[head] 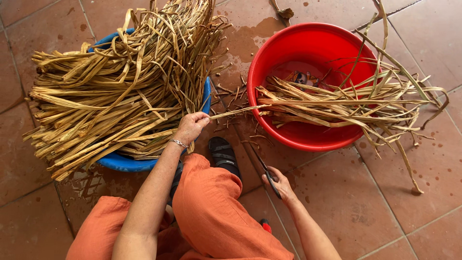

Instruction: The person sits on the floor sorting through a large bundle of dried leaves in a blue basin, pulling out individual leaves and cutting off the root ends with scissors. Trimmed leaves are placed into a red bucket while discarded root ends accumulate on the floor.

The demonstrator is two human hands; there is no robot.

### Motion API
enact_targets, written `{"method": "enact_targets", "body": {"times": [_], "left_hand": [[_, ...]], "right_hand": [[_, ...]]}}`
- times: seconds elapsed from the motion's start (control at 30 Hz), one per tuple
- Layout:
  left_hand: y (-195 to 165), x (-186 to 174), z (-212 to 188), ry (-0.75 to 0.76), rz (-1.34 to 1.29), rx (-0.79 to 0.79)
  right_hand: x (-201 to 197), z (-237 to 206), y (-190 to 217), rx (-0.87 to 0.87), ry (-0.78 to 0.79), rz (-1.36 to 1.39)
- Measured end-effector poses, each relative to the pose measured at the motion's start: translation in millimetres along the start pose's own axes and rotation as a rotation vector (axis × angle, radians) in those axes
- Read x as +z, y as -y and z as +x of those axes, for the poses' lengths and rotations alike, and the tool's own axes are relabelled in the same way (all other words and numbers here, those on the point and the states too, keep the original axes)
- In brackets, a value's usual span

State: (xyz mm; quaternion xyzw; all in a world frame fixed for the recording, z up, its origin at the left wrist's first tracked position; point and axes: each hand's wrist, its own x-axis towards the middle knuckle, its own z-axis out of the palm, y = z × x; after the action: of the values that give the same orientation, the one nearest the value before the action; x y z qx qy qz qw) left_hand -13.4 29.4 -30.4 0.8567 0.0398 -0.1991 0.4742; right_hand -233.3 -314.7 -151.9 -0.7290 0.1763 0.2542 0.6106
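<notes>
Nearest the camera are the person's knees in loose orange cloth trousers (211, 212), bent over a floor of reddish-brown square tiles (346, 202), with a foot in a black sandal (224, 154) showing just beyond them.

The left hand (191, 126), with a thin silver bracelet (178, 143) at the wrist, is closed in a pinch on one end of a long dry tan leaf strip (236, 111). That strip runs level to the right from the fingers and reaches across the rim of the round red plastic basin (308, 139), where it joins a loose bundle of similar dried strips (346, 103) lying across the basin and spilling over its right edge onto the floor.

The right hand (280, 185) is low and to the right of the knees, its fingers curled through the handles of a pair of dark-bladed scissors (264, 171). The blades point up and to the left, toward the gap between the two basins, and look closed; they are below the strip and apart from it.

Just left of the left hand sits a blue plastic basin (125, 162), heaped with a big pile of dried straw-coloured strips (115, 91) that hides most of it. Short cut scraps (233, 94) litter the wet tiles between the basins.
</notes>
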Motion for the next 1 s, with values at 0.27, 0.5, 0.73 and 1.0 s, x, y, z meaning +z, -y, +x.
{"method": "enact_targets", "body": {"times": [0.27, 0.5, 0.73, 1.0], "left_hand": [[35.3, -13.5, -15.6, -0.011, -0.089, -0.104], [48.3, -17.7, -25.3, 0.056, 0.061, -0.141], [40.2, -20.9, -31.9, 0.01, 0.032, -0.16], [-19.3, -34.1, -34.2, -0.334, -0.128, 0.251]], "right_hand": [[21.0, 0.7, 53.0, -0.19, 0.285, 0.552], [46.7, 34.2, 104.4, -0.053, 0.168, 0.473], [56.7, 40.3, 102.2, -0.132, -0.055, 0.131], [43.5, 28.9, 38.0, -0.318, -0.44, -0.769]]}}
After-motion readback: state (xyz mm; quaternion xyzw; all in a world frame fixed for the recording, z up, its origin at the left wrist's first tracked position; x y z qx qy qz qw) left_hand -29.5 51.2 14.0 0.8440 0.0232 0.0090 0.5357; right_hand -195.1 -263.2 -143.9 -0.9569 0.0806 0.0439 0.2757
